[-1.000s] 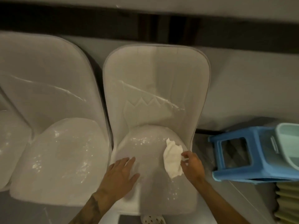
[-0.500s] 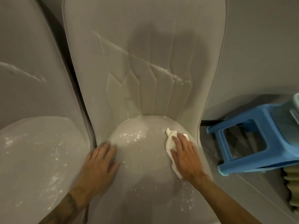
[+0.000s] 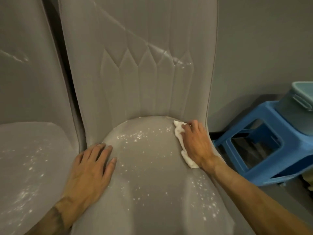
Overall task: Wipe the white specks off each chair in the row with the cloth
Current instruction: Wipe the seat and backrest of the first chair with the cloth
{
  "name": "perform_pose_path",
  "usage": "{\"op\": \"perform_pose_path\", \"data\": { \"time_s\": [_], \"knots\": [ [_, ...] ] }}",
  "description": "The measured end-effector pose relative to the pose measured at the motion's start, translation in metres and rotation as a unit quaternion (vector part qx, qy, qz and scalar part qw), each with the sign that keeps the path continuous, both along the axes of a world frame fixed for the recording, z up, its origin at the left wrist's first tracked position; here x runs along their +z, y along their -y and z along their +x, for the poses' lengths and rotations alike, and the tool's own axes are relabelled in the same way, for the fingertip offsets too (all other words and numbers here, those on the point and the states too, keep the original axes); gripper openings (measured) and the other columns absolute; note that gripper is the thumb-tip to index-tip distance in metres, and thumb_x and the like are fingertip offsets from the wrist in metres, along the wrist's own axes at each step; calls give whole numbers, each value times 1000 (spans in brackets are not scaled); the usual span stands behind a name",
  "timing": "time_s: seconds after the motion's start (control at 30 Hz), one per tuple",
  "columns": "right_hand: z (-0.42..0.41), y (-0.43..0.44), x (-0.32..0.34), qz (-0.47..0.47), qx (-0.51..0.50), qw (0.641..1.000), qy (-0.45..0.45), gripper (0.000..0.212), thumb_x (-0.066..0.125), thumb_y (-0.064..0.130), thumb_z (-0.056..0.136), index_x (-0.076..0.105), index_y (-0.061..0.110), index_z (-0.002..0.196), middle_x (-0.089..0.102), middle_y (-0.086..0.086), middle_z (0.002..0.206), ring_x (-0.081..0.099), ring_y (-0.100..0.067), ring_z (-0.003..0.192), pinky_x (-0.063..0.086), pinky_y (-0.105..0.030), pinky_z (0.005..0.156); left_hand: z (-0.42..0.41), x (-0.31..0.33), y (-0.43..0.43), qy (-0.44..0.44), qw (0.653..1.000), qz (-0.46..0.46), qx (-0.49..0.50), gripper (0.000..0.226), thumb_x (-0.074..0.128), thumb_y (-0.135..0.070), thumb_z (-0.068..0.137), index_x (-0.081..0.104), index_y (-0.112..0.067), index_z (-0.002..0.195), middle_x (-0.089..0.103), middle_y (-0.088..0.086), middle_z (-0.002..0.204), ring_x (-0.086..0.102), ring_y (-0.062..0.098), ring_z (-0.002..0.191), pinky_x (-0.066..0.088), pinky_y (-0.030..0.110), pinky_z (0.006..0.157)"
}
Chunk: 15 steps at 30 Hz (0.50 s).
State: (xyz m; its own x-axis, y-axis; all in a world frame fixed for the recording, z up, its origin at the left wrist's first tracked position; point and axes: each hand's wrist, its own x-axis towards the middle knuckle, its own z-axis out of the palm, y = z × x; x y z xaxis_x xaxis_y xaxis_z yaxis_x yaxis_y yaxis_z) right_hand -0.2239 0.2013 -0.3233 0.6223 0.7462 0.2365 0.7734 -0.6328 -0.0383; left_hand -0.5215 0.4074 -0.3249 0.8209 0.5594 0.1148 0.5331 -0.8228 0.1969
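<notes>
As specks point(image 3: 138, 135) cover seat point(image 3: 152, 175) and next chair point(image 3: 33, 150), we've barely begun: right hand point(image 3: 196, 143), fingertips curled, grips cloth point(image 3: 178, 131) at back-right corner; left hand point(image 3: 89, 170) flat, empty.

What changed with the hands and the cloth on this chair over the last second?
The right hand, which pinched the cloth by its edge, came down on it and pushed it back to the rear right corner of the seat, fingers curled over it. The left hand slid to the seat's left edge, flat. White specks still dot the seat; the blue stool stayed put.
</notes>
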Motion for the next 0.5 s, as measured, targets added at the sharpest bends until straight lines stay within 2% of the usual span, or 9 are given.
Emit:
{"op": "perform_pose_path", "data": {
  "time_s": [0.07,0.17,0.27,0.37,0.43,0.5],
  "knots": [
    [-9,-9,-2,26,-21,999,-1,38,69,22,84,56,7,116,50,-9,108,46,-25,91,45,-37,83,-1,-4,-1,12,1000,2,-2,61,27,-54,105,58,-18,142,57,4,142,51,26,132,42,50,110],
    [-26,-9,-4,87,12,996,3,30,49,38,96,54,11,110,50,-5,101,42,-22,85,43,-36,81,-2,-7,0,24,1000,7,-9,61,26,-54,105,59,-17,142,58,4,141,51,28,131,42,51,109],
    [-28,12,-4,40,78,995,44,26,62,29,91,49,9,102,53,-10,99,45,-26,85,46,-42,77,-3,-8,1,27,1000,4,-3,66,23,-57,103,60,-17,141,60,5,140,54,29,130,45,53,108],
    [-7,13,-4,58,-41,997,9,20,48,21,95,55,6,107,55,-15,105,49,-32,95,46,-45,84,-2,-8,3,23,1000,-4,4,73,17,-61,100,58,-19,143,58,2,142,53,27,133,43,52,112],
    [0,-5,-7,54,-67,996,-39,31,33,19,94,58,2,101,55,-16,100,44,-31,88,43,-45,78,0,-7,3,23,1000,-1,7,72,16,-61,100,59,-21,141,59,1,141,54,26,132,44,51,111],
    [-5,-23,-6,57,-62,996,-44,38,26,25,94,57,3,92,53,-15,90,36,-26,78,39,-43,71,0,-7,3,25,1000,3,8,68,19,-59,100,60,-21,138,60,1,138,55,25,130,45,50,109]
  ]
}}
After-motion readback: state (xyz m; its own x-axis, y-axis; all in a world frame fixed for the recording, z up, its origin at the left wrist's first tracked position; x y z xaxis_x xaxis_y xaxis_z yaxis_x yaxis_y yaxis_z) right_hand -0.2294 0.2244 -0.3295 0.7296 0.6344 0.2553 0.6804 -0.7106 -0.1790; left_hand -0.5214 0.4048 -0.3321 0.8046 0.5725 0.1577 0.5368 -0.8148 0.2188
